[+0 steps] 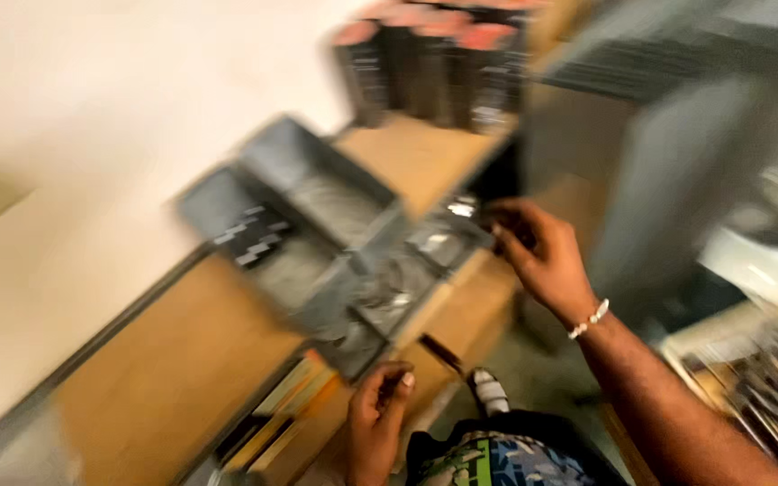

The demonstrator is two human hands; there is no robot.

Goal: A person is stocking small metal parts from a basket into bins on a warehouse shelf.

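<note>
The view from the head camera is badly smeared by motion, so I report only what I can make out. My right hand [542, 256] reaches out over the near end of a grey compartment tray [317, 234] that sits on a wooden workbench [173, 369]. Its fingers are curled together around something small and dark at the fingertips; I cannot tell what that thing is, nor how firmly it is gripped. A beaded bracelet [589, 319] sits on that wrist.

Just beside those fingertips, towards the tray, lie shiny clear plastic packets [438, 236] in the tray's nearest compartments, touching or almost touching the hand; the blur hides which. More crumpled clear wrapping [389, 292] fills the compartment below them. A small black-and-white patterned piece [252, 236] lies in a far compartment, well apart from both hands.

My left hand [378, 423] is low in the frame, near the tray's bottom corner and over the bench edge. Its fingers are bent inwards, thumb close to forefinger; whether it pinches anything I cannot tell.

A row of dark cans with orange-pink caps [434, 63] stands on the bench beyond the tray. A white shoe [490, 391] shows on the floor between my arms
</note>
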